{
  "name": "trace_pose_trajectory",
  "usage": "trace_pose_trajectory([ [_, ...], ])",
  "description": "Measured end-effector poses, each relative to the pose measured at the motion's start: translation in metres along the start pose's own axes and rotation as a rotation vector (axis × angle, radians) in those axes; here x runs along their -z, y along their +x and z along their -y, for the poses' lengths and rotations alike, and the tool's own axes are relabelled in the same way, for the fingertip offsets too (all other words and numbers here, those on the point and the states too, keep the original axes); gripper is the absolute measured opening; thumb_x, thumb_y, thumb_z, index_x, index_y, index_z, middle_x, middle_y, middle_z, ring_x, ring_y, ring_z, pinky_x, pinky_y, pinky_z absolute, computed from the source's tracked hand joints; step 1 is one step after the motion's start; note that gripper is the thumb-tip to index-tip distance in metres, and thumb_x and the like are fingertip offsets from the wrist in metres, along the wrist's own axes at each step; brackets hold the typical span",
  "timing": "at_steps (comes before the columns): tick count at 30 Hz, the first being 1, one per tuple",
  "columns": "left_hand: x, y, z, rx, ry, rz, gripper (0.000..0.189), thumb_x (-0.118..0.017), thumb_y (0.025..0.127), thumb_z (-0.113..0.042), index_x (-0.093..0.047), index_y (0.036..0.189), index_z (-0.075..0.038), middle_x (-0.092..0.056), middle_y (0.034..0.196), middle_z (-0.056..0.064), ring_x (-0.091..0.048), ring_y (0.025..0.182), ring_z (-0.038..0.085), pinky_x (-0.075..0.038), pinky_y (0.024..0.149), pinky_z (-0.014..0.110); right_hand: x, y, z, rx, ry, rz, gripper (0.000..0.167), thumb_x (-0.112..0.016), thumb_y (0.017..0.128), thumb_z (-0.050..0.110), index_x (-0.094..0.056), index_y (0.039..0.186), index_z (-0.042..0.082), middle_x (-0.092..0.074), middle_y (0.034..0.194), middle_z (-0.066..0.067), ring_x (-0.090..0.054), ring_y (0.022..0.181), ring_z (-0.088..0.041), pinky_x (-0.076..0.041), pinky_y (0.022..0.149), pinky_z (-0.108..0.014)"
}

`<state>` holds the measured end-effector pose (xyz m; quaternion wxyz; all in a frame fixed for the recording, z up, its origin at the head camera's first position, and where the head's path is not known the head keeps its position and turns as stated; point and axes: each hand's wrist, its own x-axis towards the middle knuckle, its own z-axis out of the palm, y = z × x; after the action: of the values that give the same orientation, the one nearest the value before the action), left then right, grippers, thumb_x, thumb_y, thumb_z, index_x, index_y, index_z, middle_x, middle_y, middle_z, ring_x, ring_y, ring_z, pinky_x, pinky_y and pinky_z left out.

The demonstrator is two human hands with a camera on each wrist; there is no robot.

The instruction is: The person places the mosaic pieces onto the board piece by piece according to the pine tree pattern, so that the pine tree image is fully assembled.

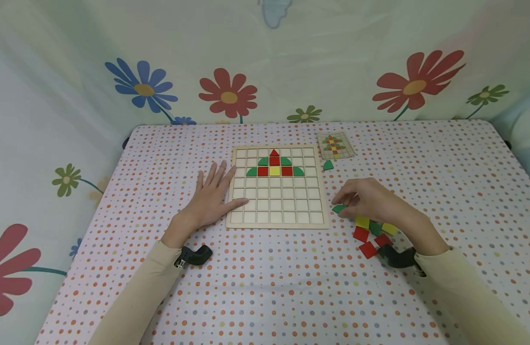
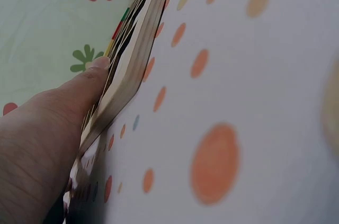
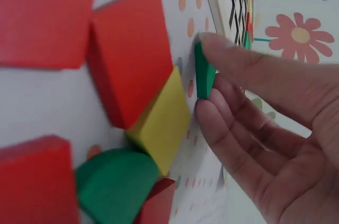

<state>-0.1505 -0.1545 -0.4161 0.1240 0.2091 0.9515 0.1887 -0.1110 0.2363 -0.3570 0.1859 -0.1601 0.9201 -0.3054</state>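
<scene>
While the left hand (image 1: pixel 208 197) lies with its fingers straight and spread at the left side of the wooden board (image 1: pixel 277 224), its thumb resting on the board and gripping nothing, the right hand (image 1: pixel 370 199) is curled in a pinch, holding a green piece (image 1: pixel 339 208) between thumb and fingers just right of the board. Whether that piece touches the table (image 1: pixel 265 297) I cannot tell. On the board's far half, a red triangle (image 1: pixel 274 153) tops a red square (image 1: pixel 274 161) flanked by green quarter-rounds; below it a yellow square (image 1: pixel 274 171) sits between two red squares, with green at both ends. Right of the board's far corner lies a pattern card (image 1: pixel 339 152), a loose green block (image 1: pixel 328 165) just nearer. Red, yellow and green blocks cluster near the right hand.
</scene>
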Motion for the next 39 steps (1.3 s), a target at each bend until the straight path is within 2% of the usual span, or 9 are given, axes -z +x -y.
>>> trace_pose_trajectory([
  [8, 0.0, 0.0, 0.001, -0.009, -0.004, -0.004, 0.098, -0.059, 0.101, -0.062, -0.009, 0.17, -0.015, 0.005, 0.176, 0.012, 0.014, 0.16, 0.033, 0.013, 0.124, 0.062, 0.006, 0.012, 0.006, -0.106, -0.065, 0.067, 0.017, -0.093, 0.076, 0.004, -0.082, 0.089, 0.004, -0.07, 0.076, 0.002, -0.058, 0.072, -0.017, -0.049, 0.065, -0.031],
  [12, 0.003, 0.0, 0.0, -0.007, 0.002, 0.003, 0.097, -0.057, 0.101, -0.062, -0.008, 0.17, -0.015, 0.006, 0.176, 0.012, 0.014, 0.16, 0.032, 0.014, 0.124, 0.06, 0.007, 0.015, 0.01, -0.15, -0.071, 0.079, 0.016, -0.093, 0.076, 0.003, -0.081, 0.087, 0.004, -0.071, 0.076, 0.001, -0.06, 0.072, -0.017, -0.049, 0.065, -0.031],
  [23, 0.002, 0.0, 0.0, 0.001, 0.0, 0.007, 0.097, -0.057, 0.101, -0.062, -0.008, 0.17, -0.014, 0.006, 0.176, 0.012, 0.014, 0.16, 0.032, 0.014, 0.124, 0.06, 0.005, 0.014, 0.01, -0.202, -0.056, 0.07, 0.015, -0.091, 0.079, 0.004, -0.081, 0.09, 0.004, -0.071, 0.078, -0.002, -0.06, 0.075, -0.019, -0.048, 0.067, -0.031],
  [30, 0.002, 0.001, 0.0, -0.001, 0.003, 0.004, 0.098, -0.058, 0.101, -0.062, -0.008, 0.17, -0.014, 0.006, 0.176, 0.012, 0.014, 0.16, 0.033, 0.014, 0.124, 0.061, 0.004, 0.012, 0.006, -0.188, -0.058, 0.057, 0.016, -0.092, 0.078, 0.006, -0.082, 0.09, 0.004, -0.071, 0.077, 0.0, -0.06, 0.074, -0.019, -0.047, 0.066, -0.032],
  [34, 0.002, 0.001, 0.0, -0.006, 0.009, 0.008, 0.098, -0.058, 0.101, -0.062, -0.008, 0.17, -0.015, 0.006, 0.176, 0.012, 0.014, 0.16, 0.033, 0.014, 0.124, 0.061, 0.003, 0.01, 0.006, -0.157, -0.046, 0.041, 0.014, -0.092, 0.078, 0.005, -0.081, 0.089, 0.005, -0.069, 0.075, 0.0, -0.057, 0.072, -0.019, -0.046, 0.064, -0.031],
  [39, 0.003, 0.0, 0.0, -0.001, 0.009, 0.012, 0.098, -0.058, 0.101, -0.062, -0.007, 0.17, -0.015, 0.007, 0.176, 0.012, 0.015, 0.16, 0.032, 0.015, 0.124, 0.06, 0.0, 0.006, 0.007, -0.086, 0.021, 0.021, 0.013, -0.09, 0.079, 0.0, -0.081, 0.085, 0.008, -0.07, 0.079, 0.001, -0.06, 0.074, -0.017, -0.051, 0.065, -0.028],
])
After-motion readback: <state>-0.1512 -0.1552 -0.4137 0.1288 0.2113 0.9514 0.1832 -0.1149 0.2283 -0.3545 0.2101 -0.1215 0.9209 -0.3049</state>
